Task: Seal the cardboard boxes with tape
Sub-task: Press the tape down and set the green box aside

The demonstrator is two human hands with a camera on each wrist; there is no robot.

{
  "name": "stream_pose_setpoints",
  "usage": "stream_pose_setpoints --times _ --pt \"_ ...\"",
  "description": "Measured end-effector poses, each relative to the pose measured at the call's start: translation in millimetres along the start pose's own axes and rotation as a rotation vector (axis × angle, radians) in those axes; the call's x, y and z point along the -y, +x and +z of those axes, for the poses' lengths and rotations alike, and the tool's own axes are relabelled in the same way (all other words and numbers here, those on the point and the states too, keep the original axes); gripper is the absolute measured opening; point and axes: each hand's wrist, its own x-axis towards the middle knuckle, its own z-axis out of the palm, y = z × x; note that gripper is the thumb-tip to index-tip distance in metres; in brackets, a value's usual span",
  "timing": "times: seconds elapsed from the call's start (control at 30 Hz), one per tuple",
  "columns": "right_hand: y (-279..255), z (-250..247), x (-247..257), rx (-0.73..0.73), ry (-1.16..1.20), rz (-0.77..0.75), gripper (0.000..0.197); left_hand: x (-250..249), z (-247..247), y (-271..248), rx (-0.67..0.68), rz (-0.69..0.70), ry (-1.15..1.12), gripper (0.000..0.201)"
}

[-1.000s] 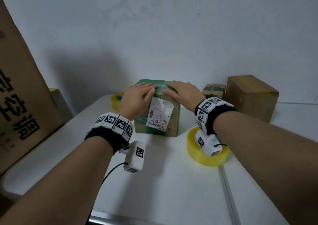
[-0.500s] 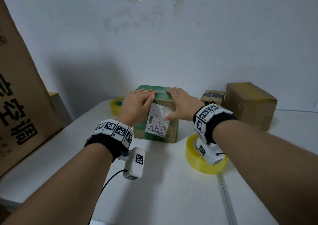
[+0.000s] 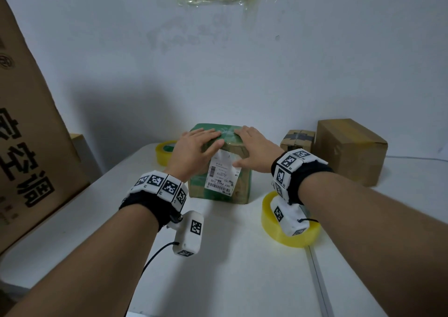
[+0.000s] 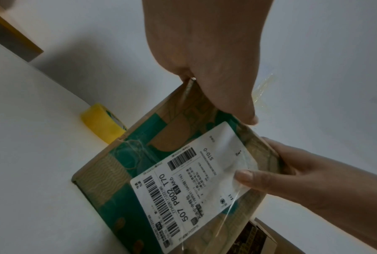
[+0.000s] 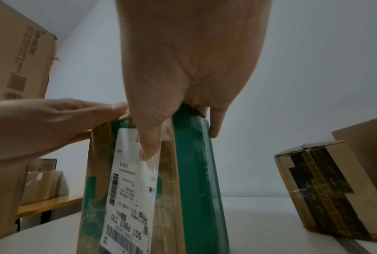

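A green-and-brown cardboard box (image 3: 238, 190) with a white shipping label (image 3: 221, 177) stands on the white table (image 3: 242, 268). My left hand (image 3: 196, 146) lies flat on the left half of its top. My right hand (image 3: 253, 146) lies flat on the right half, with its thumb down the front face. In the left wrist view that thumb (image 4: 245, 177) presses a strip of clear tape (image 4: 232, 204) onto the label (image 4: 189, 180). The right wrist view shows the same thumb (image 5: 149, 146) on the label (image 5: 128, 189). Glossy tape (image 3: 228, 132) shows on top between the hands.
A yellow tape roll (image 3: 274, 222) lies on the table under my right wrist, and another roll (image 3: 163, 150) sits behind the box at left. A small dark-taped box (image 3: 297, 141) and a larger brown box (image 3: 351, 152) stand at right. A tall carton (image 3: 29, 147) leans at left.
My right thumb has slid from the box's top edge down onto the front label. Both palms stay flat on the top. The head view has tilted up a little.
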Motion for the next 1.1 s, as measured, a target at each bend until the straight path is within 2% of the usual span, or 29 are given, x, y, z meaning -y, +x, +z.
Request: stream_pose_setpoints --times 0.1,0.23,0.3,0.37,0.4,0.47,0.53,0.6,0.67,0.73,0.8,0.87,0.97,1.1 --pt "-5 -3 2 0.017 0.041 0.009 0.084 5 -1 -3 0.044 0.027 -0.054 0.050" --pt "-30 -16 4 -0.132 0.159 0.028 0.046 17 -15 -2 0.144 0.043 -0.127 0.052" --pt "-37 -24 -2 -0.253 0.344 0.058 0.043 16 -21 0 0.173 0.003 -0.067 0.067" --pt "-36 -30 -10 -0.360 0.440 0.128 0.039 5 -23 -4 0.128 -0.094 -0.043 0.067" --pt "-35 -32 -13 -0.359 0.466 0.179 0.038 -3 -24 -8 0.083 -0.142 -0.084 0.066" --pt "-35 -30 -14 -0.198 0.526 0.308 0.041 -18 -26 -18 0.056 -0.208 -0.224 0.073" --pt "-39 -23 -10 0.012 0.700 0.401 0.037 -29 -20 -28 0.133 -0.265 -0.327 0.075" --pt "-46 -17 -2 0.095 0.911 0.441 0.035 -33 -12 -38 0.239 -0.297 -0.393 0.089" --pt "-50 -13 2 0.079 0.917 0.381 0.033 -32 -5 -43 0.241 -0.308 -0.511 0.105" --pt "-55 -14 4 0.048 0.886 0.279 0.037 -33 -9 -42 0.150 -0.359 -0.568 0.096" --pt "-60 -18 7 0.001 0.913 0.171 0.050 -32 -17 -36 0.070 -0.414 -0.605 0.086" --pt "-62 -22 10 -0.052 0.930 0.106 0.061 -34 -26 -32 0.067 -0.457 -0.675 0.083" --pt "-61 -22 13 -0.068 0.886 0.081 0.071 -41 -34 -32 0.072 -0.495 -0.739 0.077" --pt "-65 -18 19 -0.074 0.763 0.088 0.077 -50 -37 -36 0.039 -0.502 -0.687 0.070"
